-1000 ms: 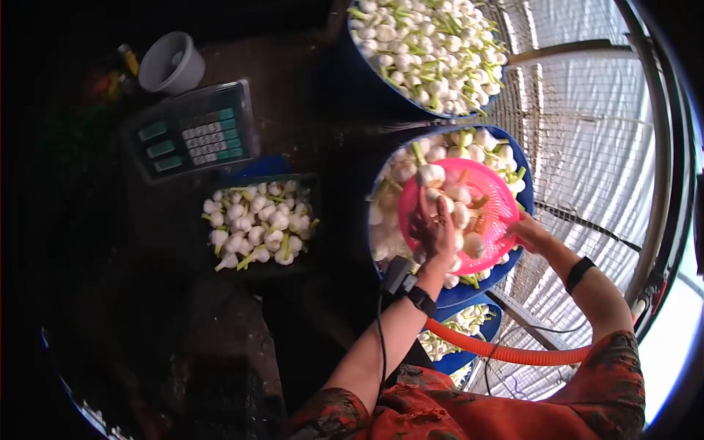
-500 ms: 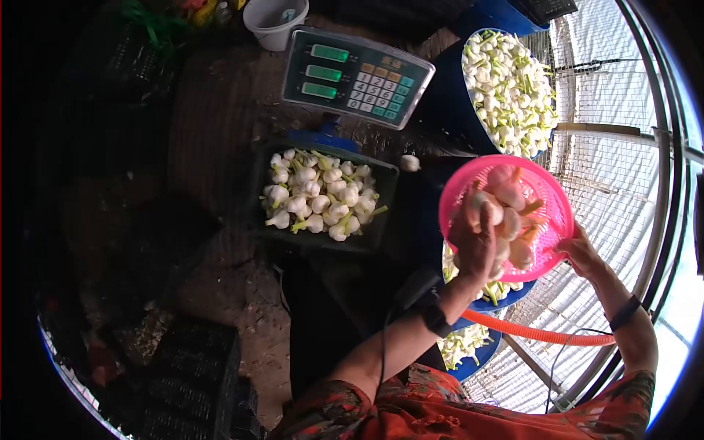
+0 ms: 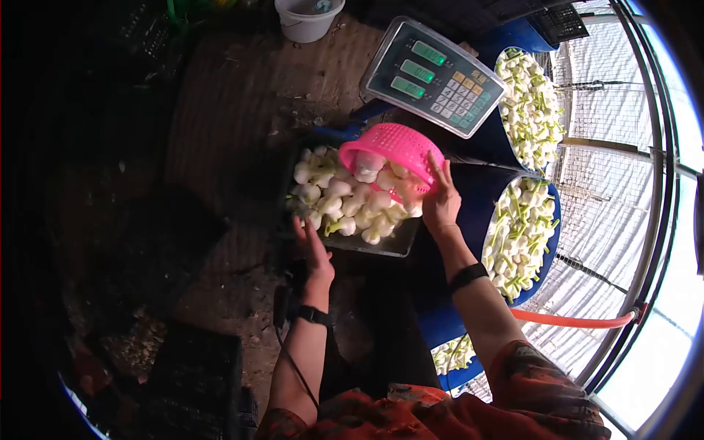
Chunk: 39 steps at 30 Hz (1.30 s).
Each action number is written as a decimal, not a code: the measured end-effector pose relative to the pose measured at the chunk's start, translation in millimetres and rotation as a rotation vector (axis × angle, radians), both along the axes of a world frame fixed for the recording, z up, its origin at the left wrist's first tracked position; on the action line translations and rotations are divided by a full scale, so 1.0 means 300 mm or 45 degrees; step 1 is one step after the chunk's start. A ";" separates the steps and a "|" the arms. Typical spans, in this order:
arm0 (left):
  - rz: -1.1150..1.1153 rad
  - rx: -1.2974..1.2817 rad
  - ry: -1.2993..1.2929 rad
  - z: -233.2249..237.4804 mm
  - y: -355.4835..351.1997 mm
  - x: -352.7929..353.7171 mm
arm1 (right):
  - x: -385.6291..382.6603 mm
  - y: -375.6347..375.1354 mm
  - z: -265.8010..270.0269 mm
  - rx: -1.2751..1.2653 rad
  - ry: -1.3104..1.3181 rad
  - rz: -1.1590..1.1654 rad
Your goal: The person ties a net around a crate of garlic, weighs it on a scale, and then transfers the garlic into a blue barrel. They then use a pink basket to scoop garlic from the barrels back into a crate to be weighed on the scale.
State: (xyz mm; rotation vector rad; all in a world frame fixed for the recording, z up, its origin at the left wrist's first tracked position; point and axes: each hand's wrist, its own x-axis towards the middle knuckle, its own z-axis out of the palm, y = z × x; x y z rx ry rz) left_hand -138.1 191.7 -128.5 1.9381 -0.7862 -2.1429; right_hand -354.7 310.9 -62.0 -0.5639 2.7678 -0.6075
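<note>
One pink basket [image 3: 396,147] (light, flexible mesh) tips over the garlic tray [image 3: 381,246] — right hand [image 3: 442,204] fingers grip its rim, likely the firmest hold; left hand [image 3: 314,253] rests open at the tray's edge.

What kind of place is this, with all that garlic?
Likely a produce sorting and weighing shed: blue tubs heaped with trimmed garlic, a digital scale beside a crate of bulbs, mesh walls.

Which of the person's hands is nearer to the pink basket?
Right. The right hand holds the tipped pink basket by its side; the left hand is lower, at the near edge of the garlic tray, apart from the basket.
</note>
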 end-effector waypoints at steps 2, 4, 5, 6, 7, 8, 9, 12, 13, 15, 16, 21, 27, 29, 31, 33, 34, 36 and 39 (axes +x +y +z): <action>0.011 0.015 -0.099 -0.041 -0.028 0.106 | 0.029 -0.004 0.005 0.002 0.064 -0.001; 0.013 0.076 -0.175 -0.055 -0.035 0.176 | 0.087 0.028 0.019 -0.034 0.320 0.104; 0.015 0.074 -0.165 -0.044 -0.035 0.190 | 0.087 0.037 0.002 -0.071 0.419 0.113; 0.010 0.067 -0.149 -0.034 -0.035 0.195 | 0.059 0.040 -0.016 -0.153 0.362 0.051; -0.014 0.069 -0.148 -0.042 -0.030 0.200 | 0.027 0.037 -0.054 -0.125 0.397 0.035; -0.036 0.064 -0.139 -0.056 -0.028 0.195 | -0.019 0.020 -0.074 -0.105 0.441 0.017; -0.051 0.039 -0.128 -0.058 -0.029 0.191 | -0.028 -0.011 -0.042 -0.071 0.403 0.019; -0.105 -0.010 -0.095 -0.022 -0.047 0.164 | -0.019 0.005 0.012 -0.036 0.345 0.035; -0.129 -0.021 -0.082 -0.007 -0.049 0.157 | -0.007 0.009 0.019 -0.016 0.323 0.013; -0.125 -0.014 -0.061 0.013 -0.049 0.147 | 0.007 0.020 0.026 -0.029 0.291 -0.037; -0.136 -0.027 -0.058 0.024 -0.052 0.138 | 0.004 0.020 0.028 -0.036 0.282 -0.039; -0.148 -0.011 -0.077 0.045 -0.024 0.118 | -0.023 0.060 0.021 -0.052 0.220 -0.083; -0.142 -0.028 -0.188 0.043 0.069 0.081 | -0.031 0.166 0.001 -0.313 0.116 -0.218; -0.143 -0.036 -0.192 0.038 0.103 0.062 | -0.019 0.208 0.025 -0.458 -0.057 -0.339; -0.140 -0.033 -0.190 0.033 0.141 0.038 | 0.002 0.288 -0.045 -0.711 -0.296 -0.533; -0.195 -0.015 -0.098 -0.002 0.186 0.024 | 0.042 0.386 -0.119 -0.881 -0.519 -0.698; -0.259 0.009 0.005 -0.011 0.203 0.014 | 0.066 0.414 -0.110 -0.934 -0.670 -0.788; -0.269 0.240 0.169 -0.013 0.239 -0.019 | 0.111 0.458 -0.056 -0.962 -0.861 -0.958; -0.216 0.536 0.516 0.079 0.279 -0.075 | 0.172 0.519 -0.017 -0.961 -1.047 -1.149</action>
